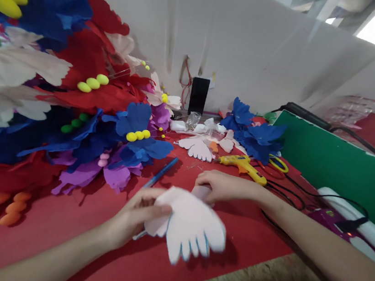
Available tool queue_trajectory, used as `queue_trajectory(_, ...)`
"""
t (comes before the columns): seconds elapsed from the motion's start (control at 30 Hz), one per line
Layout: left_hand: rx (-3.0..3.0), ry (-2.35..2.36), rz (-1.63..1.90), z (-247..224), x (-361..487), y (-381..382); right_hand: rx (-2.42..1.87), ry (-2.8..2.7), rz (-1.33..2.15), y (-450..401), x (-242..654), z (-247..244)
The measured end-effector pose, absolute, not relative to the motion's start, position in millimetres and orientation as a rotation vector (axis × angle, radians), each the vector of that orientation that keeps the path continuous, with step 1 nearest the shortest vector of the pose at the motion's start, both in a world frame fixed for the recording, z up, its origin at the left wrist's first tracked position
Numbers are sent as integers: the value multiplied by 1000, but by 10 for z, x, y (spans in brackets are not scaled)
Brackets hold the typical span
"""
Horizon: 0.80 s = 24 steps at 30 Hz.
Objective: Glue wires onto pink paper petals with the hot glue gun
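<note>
Left hand (pixel 135 219) pinches a white petal cutout (pixel 189 228) at lower centre of the frame, over the red counter (pixel 75 231). Right hand (pixel 221 186) rests just above, fingers curled on a small white piece (pixel 201 192). Blue pen (pixel 160 172) lies nearby; yellow glue gun (pixel 242 165) sits centre right.

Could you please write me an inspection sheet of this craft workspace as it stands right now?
Surface: red sheet covers the table; bare board shows at the near edge.
Job's things: white petal cutout, fingered edge outlined in blue; blue pen lies beside it.
Clutter: pile of foam flowers on the left, glue gun, scissors, loose blue petals.
Hands: left hand grips the cutout; right hand rests on a small white piece, blurred.
Cables: black cords trail right.
Surroundings: white partition, green board.
</note>
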<state>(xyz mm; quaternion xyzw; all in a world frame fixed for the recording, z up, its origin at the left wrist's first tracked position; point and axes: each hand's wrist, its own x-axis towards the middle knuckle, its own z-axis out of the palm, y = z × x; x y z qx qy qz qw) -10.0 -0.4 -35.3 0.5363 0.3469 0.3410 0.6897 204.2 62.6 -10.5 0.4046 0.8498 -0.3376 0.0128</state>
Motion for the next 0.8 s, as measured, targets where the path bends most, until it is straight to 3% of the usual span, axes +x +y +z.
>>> queue_trajectory(0.13,1375,659,528,-363,-113,-50,1430,2552,-1090,841,2034,34)
queue_trajectory(0.4,1507,664,421,-357,-97,-57,1747,2493,-888,1608,1773,239)
queue_trajectory(0.8,1465,707,426,-312,-89,-54,1992,2633,-380,1949,1269,-55)
